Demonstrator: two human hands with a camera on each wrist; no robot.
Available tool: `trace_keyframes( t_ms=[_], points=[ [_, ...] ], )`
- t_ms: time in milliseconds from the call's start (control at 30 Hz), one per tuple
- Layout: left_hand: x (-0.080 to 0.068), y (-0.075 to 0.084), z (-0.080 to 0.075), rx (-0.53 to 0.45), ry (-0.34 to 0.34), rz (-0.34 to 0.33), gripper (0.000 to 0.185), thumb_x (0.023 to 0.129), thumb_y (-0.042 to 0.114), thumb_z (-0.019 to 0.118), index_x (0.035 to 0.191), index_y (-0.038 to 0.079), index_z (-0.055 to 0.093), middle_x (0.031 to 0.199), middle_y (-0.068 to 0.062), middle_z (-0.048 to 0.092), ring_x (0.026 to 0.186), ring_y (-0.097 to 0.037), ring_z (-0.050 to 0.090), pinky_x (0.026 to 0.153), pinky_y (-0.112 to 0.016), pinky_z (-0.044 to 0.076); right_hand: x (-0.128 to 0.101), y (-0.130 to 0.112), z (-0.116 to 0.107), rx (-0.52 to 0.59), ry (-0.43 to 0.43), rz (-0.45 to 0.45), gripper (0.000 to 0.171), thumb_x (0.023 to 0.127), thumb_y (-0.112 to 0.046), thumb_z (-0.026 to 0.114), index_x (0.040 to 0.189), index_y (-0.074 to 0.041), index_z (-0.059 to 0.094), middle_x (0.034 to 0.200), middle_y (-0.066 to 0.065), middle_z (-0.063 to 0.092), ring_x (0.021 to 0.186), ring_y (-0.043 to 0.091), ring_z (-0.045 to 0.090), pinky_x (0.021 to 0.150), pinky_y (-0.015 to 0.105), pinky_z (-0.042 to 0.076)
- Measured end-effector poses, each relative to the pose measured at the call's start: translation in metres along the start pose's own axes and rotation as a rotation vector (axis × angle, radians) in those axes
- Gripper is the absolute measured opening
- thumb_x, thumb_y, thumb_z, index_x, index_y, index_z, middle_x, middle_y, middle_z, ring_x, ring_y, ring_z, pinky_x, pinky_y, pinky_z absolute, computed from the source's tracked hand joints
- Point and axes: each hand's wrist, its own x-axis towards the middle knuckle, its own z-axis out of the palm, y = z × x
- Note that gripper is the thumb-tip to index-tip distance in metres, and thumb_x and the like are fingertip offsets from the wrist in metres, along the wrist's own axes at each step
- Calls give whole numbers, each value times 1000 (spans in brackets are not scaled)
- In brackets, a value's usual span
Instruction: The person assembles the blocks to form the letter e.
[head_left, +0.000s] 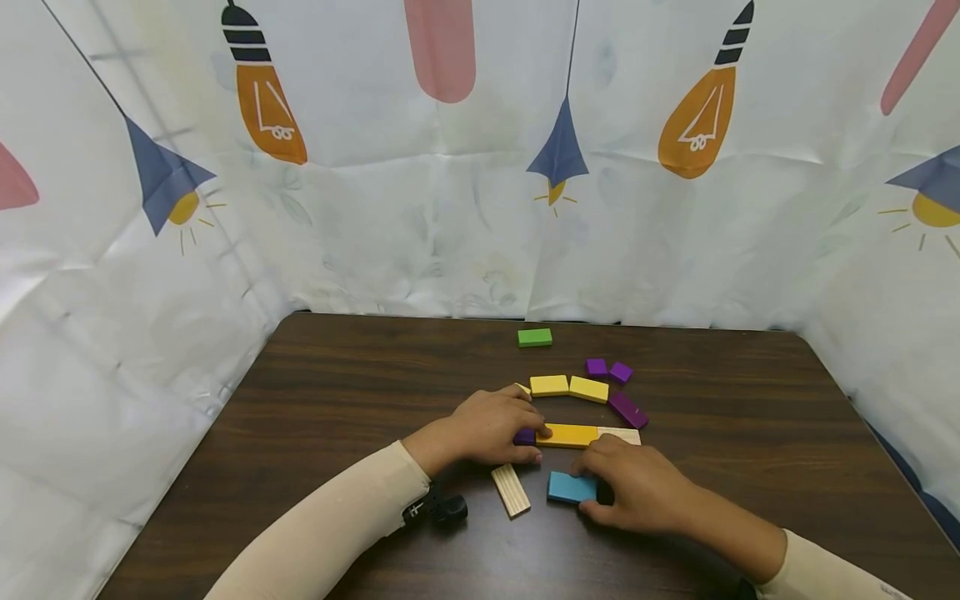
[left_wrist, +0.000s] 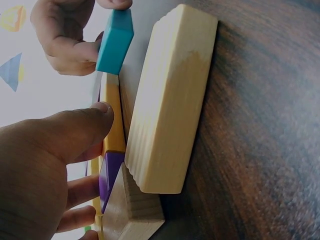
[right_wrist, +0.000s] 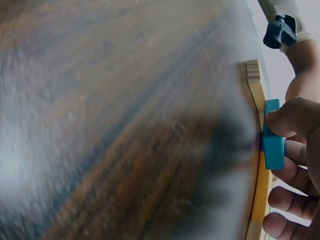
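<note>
On the dark table (head_left: pixel 352 367) our right hand (head_left: pixel 637 492) pinches a blue block (head_left: pixel 570 487), fingers curled round its right end; it lies flat near the table's front, just below the orange block (head_left: pixel 567 435). Our left hand (head_left: pixel 491 427) curls its fingers on a purple block (head_left: pixel 524 437) touching the orange block's left end. A ridged wood block (head_left: pixel 511 490) lies beside the blue one.

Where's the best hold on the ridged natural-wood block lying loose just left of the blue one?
Probably pinch the ridged wood block across its two long edges near the middle, coming straight down from above. It lies flat on the table, so only the narrow sides offer grip. Its left side is free; the blue block, gripped by the right hand, crowds the right side.
</note>
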Motion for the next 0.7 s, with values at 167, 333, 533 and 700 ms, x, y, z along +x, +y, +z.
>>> trace_keyframes(
  t_ms=[167,333,533,700],
  points=[
    [0,-1,0,0,9,9,39,86,61,52,118,39,63,115,24,57,118,-10,41,70,-31,48,1,-4,4,13,-12,-7,35,79,-46,71,107,-27,62,101,-18,54,89,-1,48,70,26,47],
    [0,-1,1,6,16,11,39,86,61,52,117,40,63,115,24,57,117,-9,41,70,-30,49,1,-8,7,15,-1,-23,35,79,-46,71,107,-28,63,100,-19,54,90,-1,47,70,26,46],
    [0,-1,1,5,13,6,38,86,61,53,117,40,63,115,23,57,118,-9,41,71,-30,49,1,-11,11,19,-2,-43,34,79,-46,71,105,-27,62,100,-18,53,89,-1,48,70,26,46],
    [-1,0,0,-7,9,2,38,86,60,54,117,40,63,115,24,57,119,-11,40,70,-32,49,-1,-15,14,11,5,-52,34,78,-46,71,105,-27,63,98,-17,53,87,-1,47,68,24,45]
  ],
)
